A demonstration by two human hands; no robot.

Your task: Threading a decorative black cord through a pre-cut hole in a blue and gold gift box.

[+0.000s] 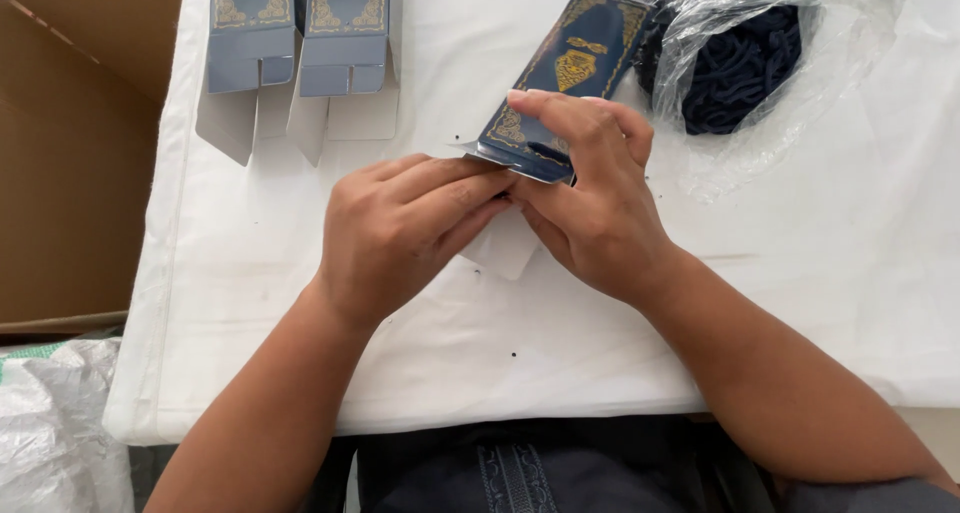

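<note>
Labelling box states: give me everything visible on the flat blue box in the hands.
The dark blue carton is a flattened cardboard sleeve with gold ornamental print, glossy, white inside. It lies tilted, far end toward the plastic bag, above the white table. The right hand pinches its near end, thumb on top; the left hand works the white flap there.

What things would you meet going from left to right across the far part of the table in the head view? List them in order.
Brown cardboard box → two upright blue and gold cartons → flat blue and gold carton held by both hands → clear plastic bag of dark cords.
</note>
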